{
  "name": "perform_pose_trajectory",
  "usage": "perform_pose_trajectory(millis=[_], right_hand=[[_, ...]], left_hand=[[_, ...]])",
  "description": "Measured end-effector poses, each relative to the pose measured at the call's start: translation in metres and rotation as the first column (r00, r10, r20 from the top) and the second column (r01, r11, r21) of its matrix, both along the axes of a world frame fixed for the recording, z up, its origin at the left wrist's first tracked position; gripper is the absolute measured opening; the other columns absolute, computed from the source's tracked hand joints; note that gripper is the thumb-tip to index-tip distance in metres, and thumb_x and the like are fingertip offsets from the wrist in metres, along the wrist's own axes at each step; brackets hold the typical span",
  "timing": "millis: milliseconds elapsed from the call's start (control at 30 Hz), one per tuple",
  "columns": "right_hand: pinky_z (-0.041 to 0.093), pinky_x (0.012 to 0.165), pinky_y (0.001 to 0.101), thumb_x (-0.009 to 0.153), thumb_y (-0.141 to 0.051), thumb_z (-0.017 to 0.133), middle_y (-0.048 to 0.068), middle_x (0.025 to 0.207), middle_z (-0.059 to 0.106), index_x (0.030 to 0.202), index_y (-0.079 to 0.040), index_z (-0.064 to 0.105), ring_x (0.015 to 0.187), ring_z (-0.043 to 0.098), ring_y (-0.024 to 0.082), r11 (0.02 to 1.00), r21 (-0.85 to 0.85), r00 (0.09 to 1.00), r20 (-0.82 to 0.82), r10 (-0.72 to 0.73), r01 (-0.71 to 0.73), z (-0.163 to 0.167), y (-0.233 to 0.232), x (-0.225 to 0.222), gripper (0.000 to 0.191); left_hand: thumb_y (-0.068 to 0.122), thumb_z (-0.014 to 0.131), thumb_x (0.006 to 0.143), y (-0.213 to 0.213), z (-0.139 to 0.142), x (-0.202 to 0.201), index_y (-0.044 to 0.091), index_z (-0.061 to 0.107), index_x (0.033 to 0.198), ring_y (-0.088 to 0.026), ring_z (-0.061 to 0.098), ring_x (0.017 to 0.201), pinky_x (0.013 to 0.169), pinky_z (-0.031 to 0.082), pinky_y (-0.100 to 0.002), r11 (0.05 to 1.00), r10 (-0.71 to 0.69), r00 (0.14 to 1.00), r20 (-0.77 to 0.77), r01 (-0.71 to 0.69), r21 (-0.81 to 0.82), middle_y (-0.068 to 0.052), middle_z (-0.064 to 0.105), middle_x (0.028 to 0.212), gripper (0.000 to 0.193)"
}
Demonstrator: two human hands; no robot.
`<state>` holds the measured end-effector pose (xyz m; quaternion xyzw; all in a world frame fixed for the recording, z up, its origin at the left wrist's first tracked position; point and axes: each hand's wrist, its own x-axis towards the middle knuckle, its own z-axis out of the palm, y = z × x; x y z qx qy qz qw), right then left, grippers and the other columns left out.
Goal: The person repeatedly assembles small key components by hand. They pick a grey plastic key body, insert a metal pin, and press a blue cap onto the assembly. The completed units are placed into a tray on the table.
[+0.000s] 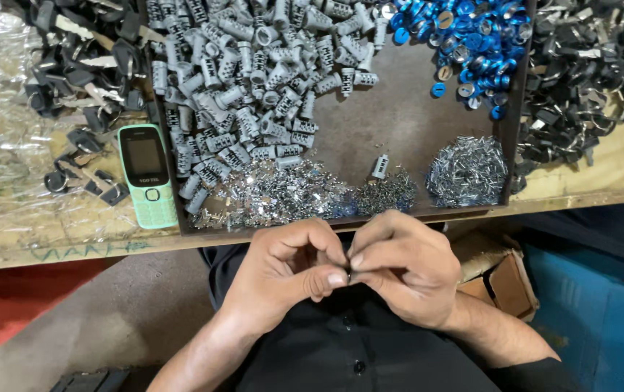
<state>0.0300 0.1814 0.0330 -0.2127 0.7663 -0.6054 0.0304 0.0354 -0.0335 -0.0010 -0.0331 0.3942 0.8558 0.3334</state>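
Both hands meet fingertip to fingertip, left hand (286, 265) and right hand (403, 265) pinching one tiny part (350, 276), mostly hidden, just below the tray (513, 109) edge.

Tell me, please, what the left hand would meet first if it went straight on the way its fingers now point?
The left hand points rightward, and its fingertips already sit against the right hand, so it would meet those fingers first. Any small part pinched between them is hidden.
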Motion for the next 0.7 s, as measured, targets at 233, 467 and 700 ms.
perform_pose_trajectory(millis=[233, 467, 700], right_hand=[[0.061, 0.071, 0.0278, 0.084, 0.003, 0.083, 0.012, 0.099, 0.071, 0.106, -0.003, 0.069, 0.084, 0.074, 0.019, 0.984, 0.126, 0.987, -0.123, -0.107, 0.122, 0.001, 0.002, 0.012, 0.027], [0.058, 0.071, 0.0326, 0.077, -0.011, 0.088, 0.012, 0.098, 0.069, 0.105, -0.003, 0.071, 0.084, 0.070, 0.023, 0.930, 0.353, 0.958, -0.287, 0.007, 0.099, 0.009, 0.017, -0.025, 0.034], [0.037, 0.081, 0.0425, 0.085, -0.011, 0.082, 0.006, 0.101, 0.058, 0.114, -0.010, 0.077, 0.094, 0.055, 0.026, 0.544, 0.782, 0.947, -0.311, -0.080, 0.303, -0.003, 0.044, -0.078, 0.030]], left_hand=[[0.011, 0.071, 0.098, 0.017, 0.006, 0.002, 0.003, 0.062, 0.095, -0.004, 0.048, 0.073, 0.062, 0.040, -0.021, 0.992, 0.003, 0.993, -0.121, -0.018, -0.125, 0.002, 0.057, 0.088, 0.012], [0.004, 0.069, 0.088, 0.018, 0.019, -0.027, 0.003, 0.059, 0.089, -0.011, 0.055, 0.072, 0.064, 0.045, -0.027, 0.862, -0.113, 0.836, -0.537, -0.185, -0.471, -0.002, 0.058, 0.083, 0.010], [0.004, 0.062, 0.091, 0.022, 0.002, -0.052, 0.004, 0.054, 0.089, -0.009, 0.046, 0.070, 0.063, 0.039, -0.025, 0.847, -0.006, 0.873, -0.488, -0.255, -0.467, -0.001, 0.052, 0.083, 0.009]])
